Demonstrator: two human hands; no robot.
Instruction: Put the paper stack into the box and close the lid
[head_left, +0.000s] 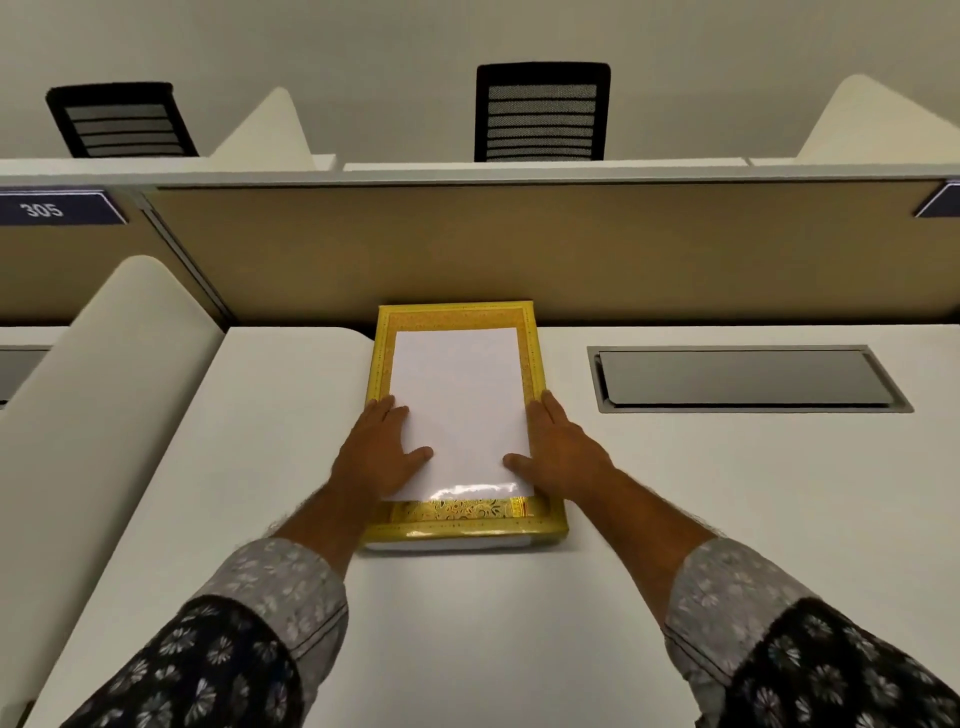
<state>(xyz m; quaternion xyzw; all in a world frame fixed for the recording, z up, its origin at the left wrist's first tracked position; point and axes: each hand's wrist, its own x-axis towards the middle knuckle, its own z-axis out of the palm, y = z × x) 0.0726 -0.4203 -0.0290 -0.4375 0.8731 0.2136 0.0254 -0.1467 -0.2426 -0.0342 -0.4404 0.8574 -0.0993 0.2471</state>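
Observation:
A flat yellow and gold patterned box (460, 526) lies on the white desk (467, 634), its far end against the partition. A white paper stack (460, 405) lies flat on top of it, inside the gold border. My left hand (376, 457) is at the stack's left edge and my right hand (563, 452) at its right edge. Both thumbs rest on the top sheet near the front corners, and the fingers run along the sides. Whether the box's lid is on under the paper cannot be told.
A beige partition (519, 249) walls off the back of the desk. A grey cable hatch (743, 376) is set into the desk right of the box. A white curved divider (104, 395) stands at the left. Two black mesh chairs (540, 111) show beyond the partition.

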